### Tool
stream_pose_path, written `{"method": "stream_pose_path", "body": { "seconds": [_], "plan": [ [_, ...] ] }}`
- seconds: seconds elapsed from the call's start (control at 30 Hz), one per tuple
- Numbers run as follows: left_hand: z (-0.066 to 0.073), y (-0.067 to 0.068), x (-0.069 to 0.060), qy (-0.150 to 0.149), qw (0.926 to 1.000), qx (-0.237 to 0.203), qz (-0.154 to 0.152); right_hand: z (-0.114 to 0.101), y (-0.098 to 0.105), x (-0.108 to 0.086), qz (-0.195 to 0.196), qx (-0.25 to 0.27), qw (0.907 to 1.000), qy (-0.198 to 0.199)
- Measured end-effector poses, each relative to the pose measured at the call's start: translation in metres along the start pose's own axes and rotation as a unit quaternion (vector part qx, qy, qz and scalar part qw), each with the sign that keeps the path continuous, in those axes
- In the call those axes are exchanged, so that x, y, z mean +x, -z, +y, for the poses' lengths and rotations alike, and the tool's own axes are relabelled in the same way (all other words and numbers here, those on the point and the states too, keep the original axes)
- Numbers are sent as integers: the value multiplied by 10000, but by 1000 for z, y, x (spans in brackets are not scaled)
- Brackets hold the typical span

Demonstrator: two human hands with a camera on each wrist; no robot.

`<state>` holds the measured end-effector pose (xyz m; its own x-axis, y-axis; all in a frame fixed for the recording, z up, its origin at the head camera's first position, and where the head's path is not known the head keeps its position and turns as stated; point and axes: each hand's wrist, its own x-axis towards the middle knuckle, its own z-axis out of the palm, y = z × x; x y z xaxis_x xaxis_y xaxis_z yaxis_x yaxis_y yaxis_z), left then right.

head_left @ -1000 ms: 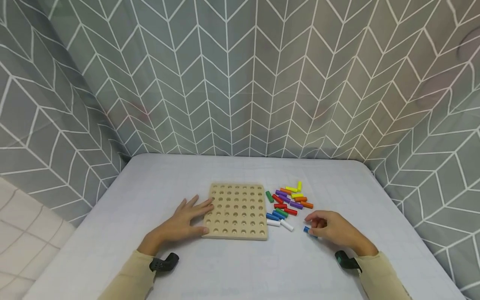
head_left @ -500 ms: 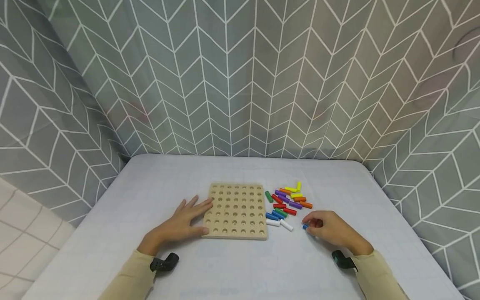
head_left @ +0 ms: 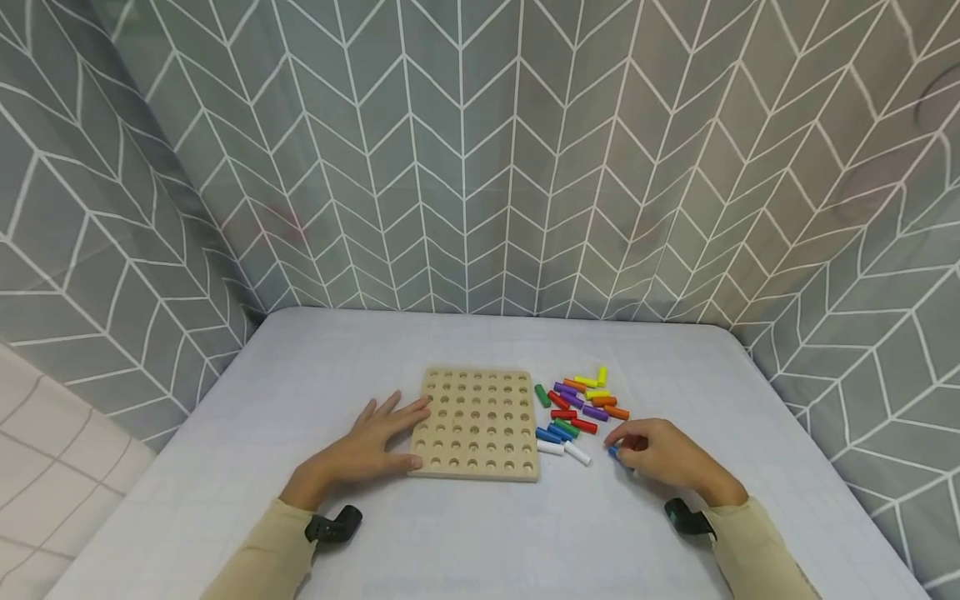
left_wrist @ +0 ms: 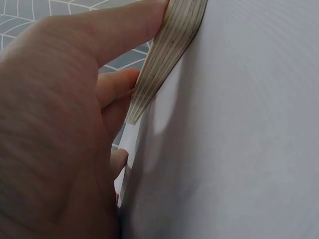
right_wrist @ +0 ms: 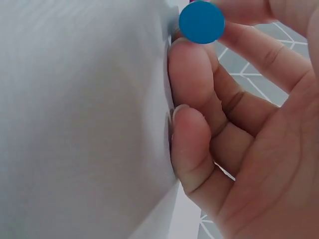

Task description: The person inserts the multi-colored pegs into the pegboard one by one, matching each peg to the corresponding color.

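Right hand [head_left: 663,450] has crept slightly over blue peg [right_wrist: 202,22]; I see curled fingers pinching it, so grip looks taken. Left hand [head_left: 367,446] unmoved, fingers straight, touching left side of pegboard [head_left: 482,423]. Loose pegs [head_left: 583,427] crowd right edge; narrow gap before blue peg. Desk's [head_left: 450,542] far edge well beyond.

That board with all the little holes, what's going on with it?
A person's left hand rests on the left edge of a flat, light wooden board with rows of round holes; no peg shows in them. The right hand pinches a small blue cylindrical peg. More cylindrical pegs, coloured and white, lie loose on the pale table, right of the board.
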<state>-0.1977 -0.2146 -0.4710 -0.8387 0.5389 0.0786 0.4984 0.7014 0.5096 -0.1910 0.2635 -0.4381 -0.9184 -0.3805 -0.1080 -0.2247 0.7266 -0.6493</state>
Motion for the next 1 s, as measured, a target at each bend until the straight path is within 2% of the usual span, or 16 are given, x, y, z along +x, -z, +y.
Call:
{"method": "stream_pose_path", "body": {
  "seconds": [0.17,0.37,0.53,0.83,1.0],
  "plan": [
    [3,4,1,63,10000,17,-26,4,4,7,-14,239,9996,-139],
    [4,5,1,73,10000,-39,22,8,7,17,14,1083,9936,-329],
    [2,2,1,63,9999,-82,43,10,6,18,77,1536,9872,-434],
    [3,0,1,138,9999,-49,27,4,5,22,359,1869,9796,-646],
    [3,0,1,178,9998,-62,23,0,6,27,417,1999,9775,-532]
  ]
}}
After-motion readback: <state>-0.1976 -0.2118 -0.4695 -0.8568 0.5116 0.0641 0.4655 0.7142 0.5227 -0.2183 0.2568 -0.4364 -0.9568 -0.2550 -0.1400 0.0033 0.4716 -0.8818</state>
